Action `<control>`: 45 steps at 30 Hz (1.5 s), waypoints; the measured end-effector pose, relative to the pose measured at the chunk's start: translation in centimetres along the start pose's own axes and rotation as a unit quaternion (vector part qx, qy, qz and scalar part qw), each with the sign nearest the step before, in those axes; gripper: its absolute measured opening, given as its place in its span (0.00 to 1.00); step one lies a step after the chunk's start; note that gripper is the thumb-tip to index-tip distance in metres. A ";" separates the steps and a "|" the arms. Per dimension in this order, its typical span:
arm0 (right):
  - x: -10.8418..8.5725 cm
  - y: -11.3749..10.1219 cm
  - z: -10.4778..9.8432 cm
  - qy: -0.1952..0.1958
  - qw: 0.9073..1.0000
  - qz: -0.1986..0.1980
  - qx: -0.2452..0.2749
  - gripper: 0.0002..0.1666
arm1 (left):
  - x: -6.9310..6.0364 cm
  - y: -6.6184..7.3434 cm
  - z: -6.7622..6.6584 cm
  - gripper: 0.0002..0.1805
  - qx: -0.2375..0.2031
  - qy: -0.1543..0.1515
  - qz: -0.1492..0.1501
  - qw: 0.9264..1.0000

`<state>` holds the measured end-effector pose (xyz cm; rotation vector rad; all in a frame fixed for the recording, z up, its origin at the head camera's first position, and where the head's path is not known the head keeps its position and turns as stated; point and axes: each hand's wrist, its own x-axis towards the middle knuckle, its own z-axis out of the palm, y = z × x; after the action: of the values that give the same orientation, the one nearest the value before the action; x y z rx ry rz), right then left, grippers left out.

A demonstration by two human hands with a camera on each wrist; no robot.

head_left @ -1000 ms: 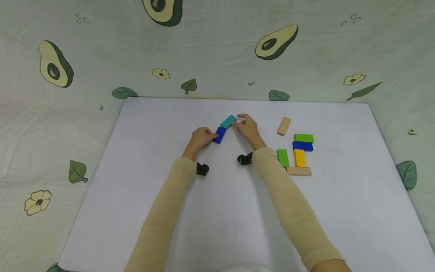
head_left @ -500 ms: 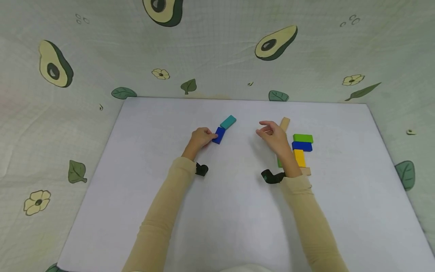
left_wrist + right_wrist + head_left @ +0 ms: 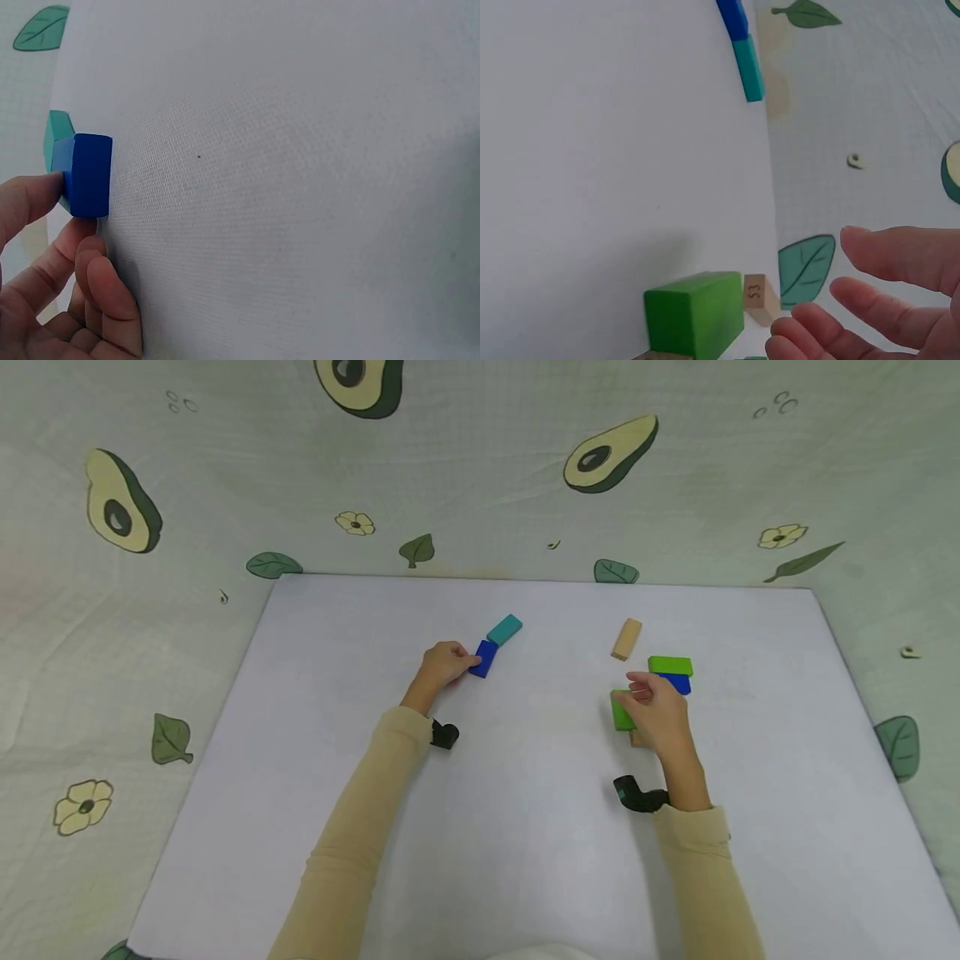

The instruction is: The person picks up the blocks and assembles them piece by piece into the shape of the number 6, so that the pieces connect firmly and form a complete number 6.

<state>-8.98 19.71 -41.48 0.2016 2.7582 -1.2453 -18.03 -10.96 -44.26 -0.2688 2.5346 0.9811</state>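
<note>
Two blocks in line: a dark blue block (image 3: 485, 657) and a teal block (image 3: 505, 628) sit end to end on the table (image 3: 525, 827), the teal block just beyond the dark blue block and angled to its right. This joined pair looks like the part done so far.
Left hand (image 3: 444, 664): just left of the dark blue block, pinching it between thumb and fingers.
Right hand (image 3: 660, 714): well to the right of the dark blue block, above the loose blocks. It grasps nothing; thumb and fingers are apart, beside a green block (image 3: 622, 712).
Blocks apart: all to the right of the dark blue block. A wooden block (image 3: 627, 639) with a small printed mark stands farthest back; a second green block (image 3: 671, 666) lies beyond a second blue block (image 3: 678, 682). The green block is nearer the person, with a bit of another wooden piece (image 3: 639, 739) showing below it. The hand hides part of this group.
Progress: judging by the pair against the loose group, the work seems at an early stage, with most visible pieces not yet in the line.
Tabletop: plain, pale and lightly textured, spreading on every side of the dark blue block.
Cloth (image 3: 465, 468): behind and around the table, pale green, printed with avocados, leaves and yellow flowers.
Sleeves (image 3: 341, 852): beige, reaching in from nearer than the dark blue block.
</note>
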 end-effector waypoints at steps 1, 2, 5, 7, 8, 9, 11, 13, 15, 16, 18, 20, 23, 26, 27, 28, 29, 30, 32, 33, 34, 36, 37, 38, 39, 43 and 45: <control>-0.1 0.2 0.0 0.000 1.000 0.007 -0.002 0.27 | 0.0 0.0 0.0 0.17 0.001 0.001 -0.001 1.000; -0.2 0.4 0.1 -0.001 1.000 0.013 -0.006 0.27 | 0.0 0.0 0.0 0.17 0.002 0.002 -0.001 1.000; -0.4 0.9 0.3 -0.002 0.999 0.030 -0.014 0.29 | 0.0 -0.1 0.0 0.17 -0.001 0.004 -0.001 1.000; -0.5 1.2 0.5 -0.002 0.999 0.042 -0.022 0.30 | 0.0 -0.1 0.0 0.17 -0.006 0.003 0.000 1.000; -0.6 1.4 0.5 -0.002 0.999 0.046 -0.026 0.30 | 0.0 -0.1 0.0 0.17 -0.009 0.002 0.000 1.000; -0.6 1.5 0.6 -0.003 0.998 0.050 -0.031 0.31 | 0.0 -0.1 0.0 0.17 -0.011 0.001 -0.001 1.000; -0.7 1.7 0.7 -0.009 0.997 0.055 -0.043 0.31 | 0.1 -0.1 0.0 0.17 -0.014 -0.002 -0.003 1.000; -0.7 1.9 0.8 -0.015 0.997 0.058 -0.053 0.32 | 0.2 -0.1 0.0 0.17 -0.015 -0.004 -0.005 1.000; -0.7 2.1 0.9 -0.023 0.996 0.059 -0.062 0.32 | 0.3 -0.2 0.0 0.17 -0.015 -0.005 -0.010 1.000; -0.6 2.2 0.9 -0.027 0.996 0.060 -0.065 0.33 | 0.4 -0.2 0.1 0.17 -0.014 -0.006 -0.012 1.000; -0.5 2.3 0.9 -0.032 0.995 0.059 -0.070 0.33 | 0.5 -0.2 0.1 0.16 -0.014 -0.008 -0.015 1.000; -0.5 2.3 0.9 -0.034 0.995 0.058 -0.074 0.33 | 0.6 -0.3 0.1 0.16 -0.017 -0.011 -0.018 1.000; -0.4 2.3 1.0 -0.034 0.994 0.057 -0.082 0.32 | 0.6 -0.3 0.1 0.17 -0.019 -0.014 -0.015 1.000; -0.3 2.3 1.0 -0.034 0.994 0.061 -0.088 0.31 | 0.6 -0.3 0.1 0.17 -0.024 -0.013 -0.014 1.000; -0.2 2.3 1.1 -0.034 0.993 0.061 -0.090 0.31 | 0.5 -0.3 0.1 0.17 -0.025 -0.013 -0.014 1.000; -0.2 2.3 1.1 -0.034 0.993 0.063 -0.092 0.31 | 0.5 -0.3 0.1 0.16 -0.028 -0.012 -0.015 0.999; -0.2 2.3 1.1 -0.035 0.993 0.064 -0.095 0.31 | 0.5 -0.2 0.1 0.16 -0.031 -0.012 -0.016 0.999; -0.1 2.4 1.1 -0.035 0.993 0.066 -0.097 0.31 | 0.5 -0.2 0.1 0.16 -0.033 -0.013 -0.018 0.999; 0.0 2.4 1.2 -0.037 0.992 0.069 -0.101 0.31 | 0.4 -0.2 0.1 0.16 -0.035 -0.014 -0.021 0.999; 0.0 2.4 1.2 -0.038 0.991 0.071 -0.103 0.31 | 0.4 -0.1 0.1 0.16 -0.035 -0.014 -0.023 0.999; 0.0 2.4 1.3 -0.039 0.991 0.073 -0.105 0.31 | 0.3 -0.1 0.1 0.16 -0.036 -0.015 -0.023 0.999; 0.1 2.4 1.3 -0.039 0.991 0.075 -0.107 0.31 | 0.3 0.0 0.0 0.16 -0.037 -0.015 -0.025 0.999; 0.1 2.4 1.3 -0.038 0.991 0.075 -0.108 0.30 | 0.2 0.0 0.0 0.16 -0.037 -0.015 -0.025 0.999; 0.1 2.3 1.3 -0.036 0.991 0.074 -0.109 0.30 | 0.2 0.0 0.0 0.16 -0.037 -0.015 -0.025 0.999; 0.0 2.3 1.3 -0.034 0.991 0.074 -0.109 0.30 | 0.2 0.0 -0.1 0.16 -0.036 -0.014 -0.023 0.999; 0.1 2.2 1.4 -0.030 0.991 0.078 -0.107 0.29 | 0.3 0.0 -0.1 0.16 -0.035 -0.014 -0.019 0.999; 0.1 2.1 1.5 -0.029 0.991 0.078 -0.107 0.29 | 0.3 -0.1 -0.1 0.16 -0.036 -0.016 -0.018 0.999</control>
<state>-8.64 20.01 -44.04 0.3468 2.7385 -0.8980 -18.30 -11.06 -44.40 -0.3171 2.4599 1.0558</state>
